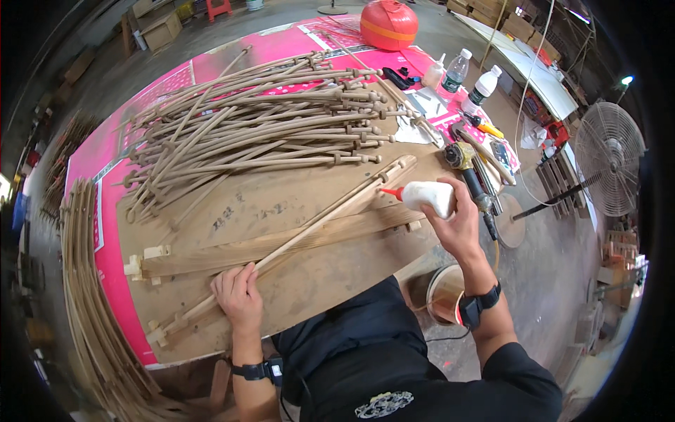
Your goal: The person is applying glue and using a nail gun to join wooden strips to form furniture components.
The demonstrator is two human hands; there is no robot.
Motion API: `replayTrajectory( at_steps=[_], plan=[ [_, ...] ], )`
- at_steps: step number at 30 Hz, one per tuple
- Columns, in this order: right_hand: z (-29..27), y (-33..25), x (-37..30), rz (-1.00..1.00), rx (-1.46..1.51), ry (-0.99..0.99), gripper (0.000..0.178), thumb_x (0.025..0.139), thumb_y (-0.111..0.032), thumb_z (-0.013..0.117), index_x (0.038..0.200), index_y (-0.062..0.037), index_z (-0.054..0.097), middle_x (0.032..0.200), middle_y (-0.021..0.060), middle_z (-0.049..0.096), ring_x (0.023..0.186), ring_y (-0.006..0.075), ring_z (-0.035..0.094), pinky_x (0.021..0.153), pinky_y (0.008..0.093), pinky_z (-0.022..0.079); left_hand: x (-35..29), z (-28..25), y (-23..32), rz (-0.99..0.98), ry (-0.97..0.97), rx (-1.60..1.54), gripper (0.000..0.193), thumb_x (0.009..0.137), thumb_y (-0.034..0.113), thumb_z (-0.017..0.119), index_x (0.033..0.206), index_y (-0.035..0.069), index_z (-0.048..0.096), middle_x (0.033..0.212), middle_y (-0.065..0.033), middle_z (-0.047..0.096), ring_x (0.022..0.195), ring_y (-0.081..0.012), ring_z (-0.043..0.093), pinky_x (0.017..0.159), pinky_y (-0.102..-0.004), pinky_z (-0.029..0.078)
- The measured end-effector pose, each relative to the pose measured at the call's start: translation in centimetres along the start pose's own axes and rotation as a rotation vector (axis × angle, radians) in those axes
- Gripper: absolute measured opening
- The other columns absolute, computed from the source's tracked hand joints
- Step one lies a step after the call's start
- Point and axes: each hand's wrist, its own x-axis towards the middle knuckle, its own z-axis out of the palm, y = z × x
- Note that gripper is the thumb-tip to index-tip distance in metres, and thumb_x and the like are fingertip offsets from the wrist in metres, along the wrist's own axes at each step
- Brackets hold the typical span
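Observation:
My right hand (458, 224) is wrapped round a white squeeze bottle (425, 195), held tilted with its red nozzle pointing left. The nozzle tip is near the far right end of a slim wooden rod (320, 221), and I cannot tell whether it touches. The rod slants across the work table, with small knobs near that end. My left hand (239, 295) grips the rod's lower left part, fingers closed over it. Beneath the rod lies a long wooden board (211, 259) with light wooden blocks (156, 252) at its left end.
A large pile of knobbed wooden rods (260, 116) covers the table's far side. At right lie a power tool (464, 165), clear bottles (455, 72) and a yellow-handled tool (485, 126). Long strips (88, 274) lean at left. A fan (610, 158) stands right; a bucket (444, 295) sits below.

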Motion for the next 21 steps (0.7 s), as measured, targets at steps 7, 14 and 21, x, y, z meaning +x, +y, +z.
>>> replayTrajectory(
  at_steps=[7, 14, 21],
  plan=[
    [-0.5, -2.4, -4.0, -0.007, 0.271, -0.07, 0.059, 0.082, -0.01, 0.089, 0.132, -0.0019, 0.058, 0.117, 0.0122, 0.07, 0.105, 0.0209, 0.071, 0.089, 0.0334, 0.057, -0.1, 0.1, -0.3, 0.002, 0.001, 0.0, 0.02, 0.086, 0.011, 0.081, 0.106, 0.012, 0.077, 0.098, -0.004, 0.068, 0.095, -0.0282, 0.064, 0.089, -0.0449, 0.046],
    [2.9, -5.1, -5.0, -0.14, 0.289, -0.22, 0.062, 0.08, -0.011, 0.091, 0.132, -0.0029, 0.058, 0.115, 0.0138, 0.07, 0.104, 0.0257, 0.073, 0.088, 0.0359, 0.057, 0.1, 0.2, 0.0, 0.0, 0.021, -0.01, 0.022, 0.083, 0.007, 0.081, 0.104, 0.011, 0.078, 0.095, -0.0058, 0.068, 0.09, -0.0297, 0.062, 0.086, -0.0435, 0.046],
    [5.3, -6.7, -4.7, -0.229, 0.235, -0.244, 0.061, 0.078, -0.013, 0.093, 0.129, -0.0036, 0.06, 0.11, 0.0168, 0.072, 0.098, 0.0319, 0.074, 0.084, 0.0384, 0.058, 0.0, 0.2, 0.2, -0.029, 0.013, -0.016, 0.02, 0.083, 0.009, 0.081, 0.103, 0.011, 0.078, 0.095, -0.0055, 0.068, 0.092, -0.029, 0.063, 0.087, -0.0439, 0.046]
  ],
)
